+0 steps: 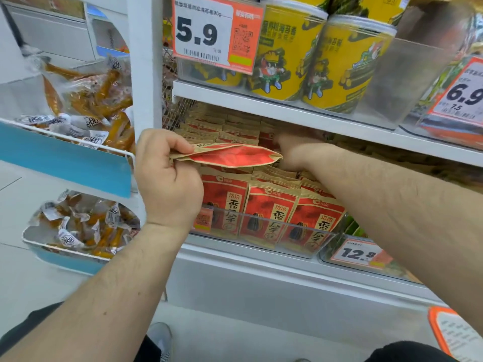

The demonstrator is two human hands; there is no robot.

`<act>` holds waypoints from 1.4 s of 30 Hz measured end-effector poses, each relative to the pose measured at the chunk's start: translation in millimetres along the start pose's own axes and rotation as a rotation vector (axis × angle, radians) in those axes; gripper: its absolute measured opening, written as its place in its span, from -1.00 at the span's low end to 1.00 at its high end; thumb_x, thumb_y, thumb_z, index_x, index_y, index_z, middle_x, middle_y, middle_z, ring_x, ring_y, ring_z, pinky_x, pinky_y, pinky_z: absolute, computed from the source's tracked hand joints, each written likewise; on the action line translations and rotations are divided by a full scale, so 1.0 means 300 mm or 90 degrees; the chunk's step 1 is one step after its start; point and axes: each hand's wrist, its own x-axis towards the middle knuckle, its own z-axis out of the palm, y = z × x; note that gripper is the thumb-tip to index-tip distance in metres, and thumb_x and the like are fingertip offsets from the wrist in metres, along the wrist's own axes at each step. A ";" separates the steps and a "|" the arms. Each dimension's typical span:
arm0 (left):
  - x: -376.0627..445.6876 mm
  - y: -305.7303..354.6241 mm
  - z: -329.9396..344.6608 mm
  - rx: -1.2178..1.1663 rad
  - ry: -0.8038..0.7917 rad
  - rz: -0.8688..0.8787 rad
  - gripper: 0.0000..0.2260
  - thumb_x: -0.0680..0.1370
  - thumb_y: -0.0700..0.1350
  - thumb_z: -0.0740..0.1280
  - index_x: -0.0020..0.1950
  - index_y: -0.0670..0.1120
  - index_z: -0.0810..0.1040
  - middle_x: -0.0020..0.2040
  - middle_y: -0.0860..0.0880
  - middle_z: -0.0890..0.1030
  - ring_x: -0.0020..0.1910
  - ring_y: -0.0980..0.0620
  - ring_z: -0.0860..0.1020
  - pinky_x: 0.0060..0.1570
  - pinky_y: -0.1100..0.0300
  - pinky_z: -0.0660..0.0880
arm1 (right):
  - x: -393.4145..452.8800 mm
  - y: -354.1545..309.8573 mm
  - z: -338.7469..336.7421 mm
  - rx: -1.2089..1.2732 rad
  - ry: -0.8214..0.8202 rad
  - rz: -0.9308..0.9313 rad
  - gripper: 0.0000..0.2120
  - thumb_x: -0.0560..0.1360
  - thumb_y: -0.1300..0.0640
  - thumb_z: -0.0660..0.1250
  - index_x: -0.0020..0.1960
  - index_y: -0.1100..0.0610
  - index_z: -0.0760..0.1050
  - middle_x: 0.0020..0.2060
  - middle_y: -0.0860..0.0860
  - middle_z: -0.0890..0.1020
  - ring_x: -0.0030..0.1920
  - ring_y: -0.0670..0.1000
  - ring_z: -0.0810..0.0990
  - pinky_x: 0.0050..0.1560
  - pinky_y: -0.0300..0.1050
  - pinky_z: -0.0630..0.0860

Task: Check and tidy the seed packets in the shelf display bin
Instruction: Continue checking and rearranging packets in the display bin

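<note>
Red and brown paper seed packets (269,212) stand in rows inside a clear plastic display bin (300,240) on the lower shelf. My left hand (167,176) pinches one seed packet (235,156) by its end and holds it flat above the rows. My right hand (295,152) reaches deep into the bin under the upper shelf, among the rear packets; its fingers are hidden, so its grip cannot be seen.
Yellow snack canisters (347,64) stand on the upper shelf (261,103) behind a 5.9 price tag (206,32). A white upright post (146,61) borders the bin on the left. Beyond it, wire baskets (68,137) hold small wrapped snacks. A 12.8 price tag (358,253) sits lower right.
</note>
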 end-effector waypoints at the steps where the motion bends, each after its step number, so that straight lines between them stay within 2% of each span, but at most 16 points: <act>1: 0.001 -0.002 -0.002 0.001 0.002 -0.001 -0.75 0.33 -0.37 0.10 -0.16 -0.07 0.42 -0.19 0.17 0.37 -0.13 0.32 0.38 -0.08 0.45 0.26 | 0.000 -0.004 -0.004 0.002 -0.016 0.005 -0.73 0.46 0.20 0.37 0.15 0.13 0.47 -0.12 0.04 0.52 -0.08 0.10 0.50 -0.14 -0.10 0.42; 4: -0.003 -0.007 -0.004 0.007 -0.008 -0.016 -0.73 0.31 -0.40 0.11 -0.16 -0.08 0.42 -0.18 0.19 0.37 -0.14 0.29 0.39 -0.09 0.45 0.27 | 0.013 -0.009 -0.002 -0.006 -0.054 0.018 -0.57 0.46 0.19 0.38 0.31 0.16 0.44 0.07 0.09 0.56 0.02 0.11 0.55 0.01 -0.05 0.54; 7: -0.004 -0.006 -0.001 0.007 -0.012 -0.025 -0.72 0.30 -0.41 0.12 -0.16 -0.08 0.42 -0.19 0.20 0.37 -0.14 0.31 0.40 -0.10 0.46 0.28 | 0.021 0.000 -0.005 -0.026 -0.069 0.018 -0.46 0.47 0.14 0.39 0.41 0.16 0.36 0.23 0.12 0.53 0.17 0.14 0.53 0.14 -0.03 0.53; 9: 0.001 -0.001 -0.002 0.003 -0.009 -0.028 -0.74 0.31 -0.40 0.13 -0.18 -0.08 0.43 -0.20 0.20 0.38 -0.15 0.31 0.41 -0.10 0.46 0.28 | 0.031 0.005 0.001 -0.030 -0.079 0.010 -0.45 0.48 0.14 0.37 0.44 0.14 0.33 0.28 0.12 0.50 0.21 0.14 0.51 0.13 -0.05 0.50; 12: 0.009 0.018 -0.010 -0.021 0.014 -0.029 -0.76 0.34 -0.39 0.14 -0.19 -0.08 0.45 -0.21 0.19 0.40 -0.17 0.24 0.42 -0.12 0.39 0.31 | 0.049 0.016 0.008 -0.012 -0.101 -0.015 -0.53 0.53 0.15 0.28 0.43 0.09 0.35 0.26 0.09 0.53 0.13 0.13 0.53 0.05 -0.07 0.48; 16: 0.039 0.065 -0.023 -0.076 0.068 -0.014 -0.77 0.37 -0.38 0.14 -0.23 -0.07 0.45 -0.26 0.11 0.42 -0.24 0.10 0.40 -0.16 0.24 0.32 | 0.001 0.036 -0.032 0.046 -0.105 -0.052 -0.50 0.59 -0.09 0.23 0.48 0.05 0.32 0.42 0.06 0.42 0.36 0.12 0.42 0.28 -0.05 0.37; 21: 0.068 0.145 -0.034 -0.089 0.097 0.060 -0.74 0.36 -0.44 0.14 -0.19 -0.10 0.43 -0.29 0.09 0.39 -0.25 0.08 0.38 -0.16 0.24 0.30 | -0.184 0.038 -0.074 0.243 0.058 -0.151 -0.73 0.61 -0.02 0.23 0.26 -0.07 0.57 0.22 -0.14 0.59 0.17 -0.10 0.53 0.14 -0.21 0.37; 24: 0.072 0.191 -0.036 -0.107 0.074 0.102 -0.71 0.34 -0.48 0.14 -0.20 -0.11 0.43 -0.33 0.01 0.38 -0.26 0.08 0.37 -0.18 0.22 0.30 | -0.297 0.009 -0.049 0.415 0.151 -0.197 -0.78 0.60 0.06 0.28 0.16 -0.04 0.65 0.06 -0.19 0.66 0.01 -0.27 0.58 0.06 -0.29 0.46; 26: 0.063 0.218 -0.032 -0.104 0.033 0.118 -0.74 0.33 -0.46 0.13 -0.22 -0.12 0.45 -0.33 -0.07 0.41 -0.28 0.06 0.37 -0.21 0.19 0.30 | -0.351 -0.011 -0.024 0.504 0.242 -0.215 -0.79 0.58 0.09 0.28 0.10 0.00 0.67 -0.04 -0.10 0.71 -0.02 -0.14 0.64 0.07 -0.11 0.56; 28: 0.042 0.228 -0.017 -0.078 -0.038 0.080 -0.81 0.33 -0.40 0.15 -0.29 -0.16 0.48 -0.34 -0.08 0.43 -0.29 0.03 0.40 -0.25 0.18 0.33 | -0.398 -0.030 -0.008 0.616 0.308 -0.206 -0.78 0.58 0.11 0.24 -0.01 0.06 0.68 -0.19 -0.06 0.70 -0.13 -0.08 0.67 -0.06 -0.14 0.59; 31: -0.015 0.223 0.018 -0.031 -0.190 -0.063 -0.85 0.31 -0.31 0.19 -0.36 -0.09 0.49 -0.40 0.07 0.44 -0.32 0.08 0.44 -0.30 0.17 0.34 | -0.464 -0.066 0.015 0.719 0.287 -0.192 -0.67 0.57 -0.03 0.23 -0.16 0.15 0.64 -0.34 -0.06 0.64 -0.31 -0.12 0.61 -0.28 -0.30 0.48; 32: -0.036 0.217 0.030 -0.025 -0.244 -0.116 -0.83 0.29 -0.27 0.21 -0.40 -0.02 0.46 -0.43 0.11 0.43 -0.35 0.16 0.42 -0.33 0.19 0.32 | -0.482 -0.079 0.033 0.716 0.273 -0.187 -0.65 0.51 -0.13 0.24 -0.21 0.11 0.62 -0.36 -0.05 0.62 -0.33 -0.10 0.59 -0.31 -0.27 0.48; 34: -0.065 0.214 0.046 0.003 -0.348 -0.201 -0.90 0.26 -0.19 0.25 -0.44 -0.03 0.45 -0.48 0.12 0.44 -0.40 0.19 0.39 -0.37 0.20 0.32 | -0.501 -0.099 0.076 0.689 0.280 -0.155 -0.65 0.38 -0.22 0.29 -0.26 0.06 0.59 -0.38 -0.04 0.61 -0.35 -0.06 0.56 -0.33 -0.14 0.51; 38: -0.081 0.206 0.057 0.064 -0.513 -0.288 -0.84 0.36 -0.20 0.33 -0.39 0.01 0.57 -0.45 0.18 0.56 -0.42 0.19 0.49 -0.39 0.23 0.39 | -0.509 -0.082 0.139 0.659 0.311 -0.069 -0.78 0.44 -0.03 0.37 -0.34 0.03 0.55 -0.43 -0.09 0.59 -0.39 -0.10 0.54 -0.34 -0.07 0.50; 40: -0.077 0.192 0.051 0.012 -0.557 -0.353 -0.86 0.40 -0.20 0.38 -0.31 0.03 0.61 -0.36 0.12 0.62 -0.33 0.11 0.59 -0.34 0.14 0.53 | -0.522 -0.063 0.154 0.693 0.290 -0.020 -0.76 0.51 0.07 0.37 -0.33 0.05 0.55 -0.42 -0.03 0.62 -0.36 0.00 0.61 -0.33 0.06 0.58; 42: -0.075 0.184 0.041 -0.102 -0.571 -0.469 -0.91 0.40 -0.19 0.47 -0.19 0.00 0.64 -0.24 0.03 0.68 -0.22 -0.02 0.67 -0.21 0.02 0.63 | -0.539 -0.042 0.163 0.787 0.268 0.037 -0.73 0.55 0.13 0.35 -0.33 0.08 0.53 -0.45 0.00 0.61 -0.42 0.00 0.59 -0.44 -0.01 0.54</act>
